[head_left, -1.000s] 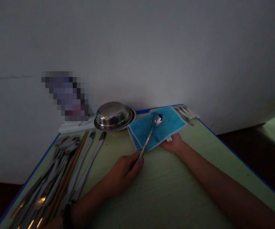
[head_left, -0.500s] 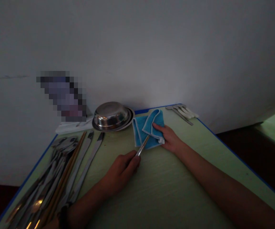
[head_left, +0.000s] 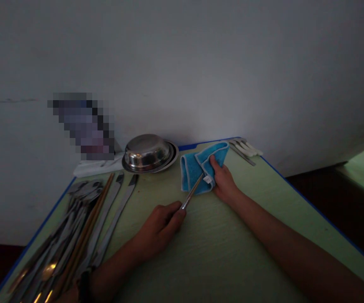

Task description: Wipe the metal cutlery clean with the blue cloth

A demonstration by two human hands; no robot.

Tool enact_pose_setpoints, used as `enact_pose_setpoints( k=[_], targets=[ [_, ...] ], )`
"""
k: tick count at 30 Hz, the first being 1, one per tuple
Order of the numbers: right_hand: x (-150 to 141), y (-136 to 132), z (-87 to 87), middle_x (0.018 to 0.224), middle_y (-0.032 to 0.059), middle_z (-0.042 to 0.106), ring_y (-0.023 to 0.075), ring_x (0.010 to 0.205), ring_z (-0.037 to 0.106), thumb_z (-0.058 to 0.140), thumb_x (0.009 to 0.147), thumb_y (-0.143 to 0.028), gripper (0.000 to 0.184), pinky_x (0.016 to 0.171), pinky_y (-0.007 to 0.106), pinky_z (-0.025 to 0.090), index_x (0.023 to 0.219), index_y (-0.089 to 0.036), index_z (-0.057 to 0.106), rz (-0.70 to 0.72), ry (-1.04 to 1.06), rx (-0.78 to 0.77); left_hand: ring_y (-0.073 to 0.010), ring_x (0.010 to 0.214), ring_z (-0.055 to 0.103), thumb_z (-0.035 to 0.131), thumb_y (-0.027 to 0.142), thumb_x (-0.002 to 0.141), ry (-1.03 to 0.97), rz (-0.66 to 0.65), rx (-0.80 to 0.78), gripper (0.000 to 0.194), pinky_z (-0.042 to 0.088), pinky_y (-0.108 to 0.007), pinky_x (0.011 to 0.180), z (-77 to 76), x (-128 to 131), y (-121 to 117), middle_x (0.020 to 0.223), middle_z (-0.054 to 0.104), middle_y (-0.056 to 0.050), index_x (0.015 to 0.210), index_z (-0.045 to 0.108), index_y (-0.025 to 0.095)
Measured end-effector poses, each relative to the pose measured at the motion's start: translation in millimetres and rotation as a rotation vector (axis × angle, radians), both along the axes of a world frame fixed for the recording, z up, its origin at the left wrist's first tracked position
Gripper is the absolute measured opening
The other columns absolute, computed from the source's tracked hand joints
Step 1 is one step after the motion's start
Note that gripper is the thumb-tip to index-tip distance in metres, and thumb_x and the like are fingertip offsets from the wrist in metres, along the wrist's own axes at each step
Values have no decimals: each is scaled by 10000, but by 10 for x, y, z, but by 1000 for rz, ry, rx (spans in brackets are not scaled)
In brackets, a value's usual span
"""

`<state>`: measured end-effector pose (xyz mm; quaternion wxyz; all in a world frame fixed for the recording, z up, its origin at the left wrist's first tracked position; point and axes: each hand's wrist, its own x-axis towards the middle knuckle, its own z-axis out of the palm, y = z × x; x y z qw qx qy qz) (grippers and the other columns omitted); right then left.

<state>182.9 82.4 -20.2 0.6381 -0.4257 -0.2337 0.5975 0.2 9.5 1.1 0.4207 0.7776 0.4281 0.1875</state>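
My left hand [head_left: 161, 229] is closed round the end of a slim metal utensil [head_left: 193, 192], which points up and to the right. The far end of the utensil is hidden in a folded blue cloth [head_left: 189, 172] with a pale border. My right hand [head_left: 226, 183] grips this cloth at its right side, thumb on top, pressing it about the utensil. Because the end is covered, I cannot tell what kind of utensil it is. Both hands are above the middle of the pale green table [head_left: 226, 244].
Left of my hands lie two table knives [head_left: 118, 219], wooden chopsticks [head_left: 94, 216] and a pile of metal cutlery [head_left: 65, 231]. Overturned steel bowls [head_left: 147, 153] stand by the wall. Several pieces of cutlery [head_left: 246, 148] rest at the back right corner. A blurred-out object [head_left: 83, 126] leans on the wall.
My right hand and the blue cloth have moved a little to the right along the utensil, baring more of its shaft. My left hand has barely moved.
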Motion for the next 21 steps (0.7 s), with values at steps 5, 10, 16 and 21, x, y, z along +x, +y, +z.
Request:
enact_pose_setpoints(
  k=[5, 10, 16, 21],
  targets=[
    [47, 23, -50, 741, 25, 697, 167, 646, 645, 653, 677, -352, 204, 669, 318, 528, 778, -178, 621, 91, 12, 44, -82, 535, 450, 339, 354, 894, 4, -66, 28, 291, 329, -194, 505, -24, 6, -9, 599, 463, 51, 733, 495, 168],
    [84, 13, -44, 730, 24, 697, 155, 592, 636, 684, 648, -292, 213, 641, 316, 531, 805, -162, 623, 199, -14, 50, -89, 557, 456, 515, 336, 806, -53, 39, 62, 162, 351, -191, 511, -107, 7, 11, 631, 486, 59, 844, 471, 185],
    [102, -7, 29, 676, 17, 694, 169, 610, 645, 679, 654, -252, 196, 658, 326, 533, 818, -161, 621, 261, 17, -5, -105, 631, 481, 496, 266, 821, -210, 121, 213, 189, 396, -218, 570, -123, 3, -6, 732, 494, 26, 998, 465, 206],
    [117, 6, 40, 689, 27, 696, 167, 649, 652, 637, 701, -283, 171, 687, 322, 530, 814, -155, 627, 303, 80, -41, -94, 618, 475, 315, 236, 904, -305, 50, 232, 234, 401, -226, 589, -119, -7, -18, 794, 507, -3, 1061, 488, 220]
  ],
)
